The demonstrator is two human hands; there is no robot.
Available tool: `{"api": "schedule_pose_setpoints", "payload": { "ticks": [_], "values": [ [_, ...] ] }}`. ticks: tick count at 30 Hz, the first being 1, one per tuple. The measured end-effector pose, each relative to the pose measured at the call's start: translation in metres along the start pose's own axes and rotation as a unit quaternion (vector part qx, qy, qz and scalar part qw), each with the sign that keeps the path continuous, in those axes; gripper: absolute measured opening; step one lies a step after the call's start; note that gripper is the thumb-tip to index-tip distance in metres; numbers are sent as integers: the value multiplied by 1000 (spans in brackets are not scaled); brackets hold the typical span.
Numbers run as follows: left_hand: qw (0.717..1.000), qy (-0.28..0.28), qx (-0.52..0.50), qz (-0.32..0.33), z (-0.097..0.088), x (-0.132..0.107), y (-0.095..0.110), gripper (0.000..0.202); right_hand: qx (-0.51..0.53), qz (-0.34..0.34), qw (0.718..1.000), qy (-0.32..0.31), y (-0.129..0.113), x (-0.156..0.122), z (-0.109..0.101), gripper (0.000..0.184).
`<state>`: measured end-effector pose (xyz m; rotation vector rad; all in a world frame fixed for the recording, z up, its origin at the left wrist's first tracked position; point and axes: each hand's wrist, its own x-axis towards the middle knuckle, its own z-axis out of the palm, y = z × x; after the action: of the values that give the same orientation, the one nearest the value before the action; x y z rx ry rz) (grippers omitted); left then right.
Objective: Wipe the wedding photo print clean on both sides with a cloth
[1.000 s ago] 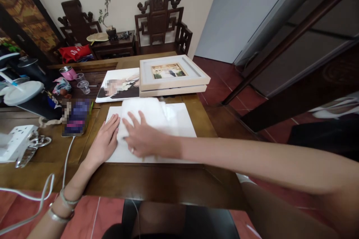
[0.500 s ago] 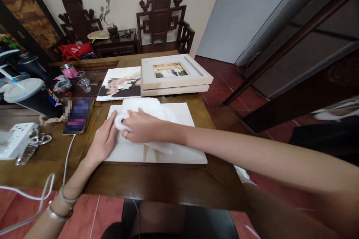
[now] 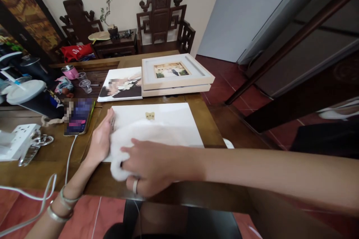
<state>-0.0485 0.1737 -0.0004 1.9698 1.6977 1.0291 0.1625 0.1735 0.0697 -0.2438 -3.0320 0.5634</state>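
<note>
A white board (image 3: pixel 168 117) lies flat on the wooden table (image 3: pixel 202 119), a small tan hanger (image 3: pixel 150 115) showing on it. My right hand (image 3: pixel 146 170) grips a bunched white cloth (image 3: pixel 134 138) at the board's near edge, close to the table's front. My left hand (image 3: pixel 101 140) rests flat with straight fingers against the board's left edge, touching the cloth.
Two stacked light picture frames (image 3: pixel 175 76) and a photo print (image 3: pixel 122 86) lie beyond the board. A phone (image 3: pixel 78 119) with a white cable, a white power strip (image 3: pixel 14 143), cups (image 3: pixel 84 82) and a kettle (image 3: pixel 30 65) sit to the left. Carved chairs (image 3: pixel 161 18) stand behind.
My right hand closed on the cloth and dragged it from the board's far left toward the near edge, uncovering the small hanger. My left hand stayed at the board's left edge.
</note>
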Motion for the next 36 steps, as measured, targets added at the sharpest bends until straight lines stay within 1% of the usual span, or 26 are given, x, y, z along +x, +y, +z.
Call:
{"api": "schedule_pose_setpoints", "payload": {
  "ticks": [1,3,5,7,10,13,15,17,19,21,23,24,25,27,28,30,33,35,36],
  "values": [
    [1000,-10,20,3,0,1,1,60,12,44,999,-4,5,-4,-7,28],
    [998,-33,45,14,2,2,2,57,29,128,991,9,22,-7,-21,28],
    [994,-62,84,26,4,4,2,54,54,173,983,40,43,0,-30,29],
    [989,-83,119,41,6,4,1,51,77,192,974,87,61,15,-35,30],
    [983,-84,152,59,8,4,-1,49,75,200,966,146,76,46,-39,33],
    [981,-84,163,68,8,3,-3,49,75,191,963,173,80,69,-42,42],
    [981,-81,162,72,8,3,-4,50,79,193,963,173,82,71,-45,39],
    [982,-75,159,73,8,3,-6,51,85,209,961,159,87,61,-47,30],
    [982,-74,157,73,8,2,-7,52,97,235,956,147,95,38,-49,25],
    [982,-76,156,72,9,2,-7,51,113,269,944,152,103,7,-48,25],
    [982,-77,159,70,10,2,-8,50,102,319,929,161,109,-27,-45,24],
    [981,-78,161,69,10,2,-8,50,93,326,928,156,109,-43,-41,24],
    [981,-78,163,68,10,2,-7,49,81,339,926,145,108,-57,-37,26],
    [981,-75,164,66,11,2,-7,49,49,320,940,107,98,-80,-23,28],
    [982,-73,163,66,11,1,-7,49,30,293,952,84,89,-88,-14,28],
    [982,-68,160,68,11,1,-6,49,-4,214,976,49,65,-101,5,22],
    [982,-69,162,75,11,2,-4,50,6,145,988,49,23,-115,27,14],
    [981,-71,165,77,12,2,-4,50,49,110,991,65,2,-123,31,10],
    [980,-71,167,76,12,3,-3,50,73,95,990,72,-4,-127,29,8]
  ]
}}
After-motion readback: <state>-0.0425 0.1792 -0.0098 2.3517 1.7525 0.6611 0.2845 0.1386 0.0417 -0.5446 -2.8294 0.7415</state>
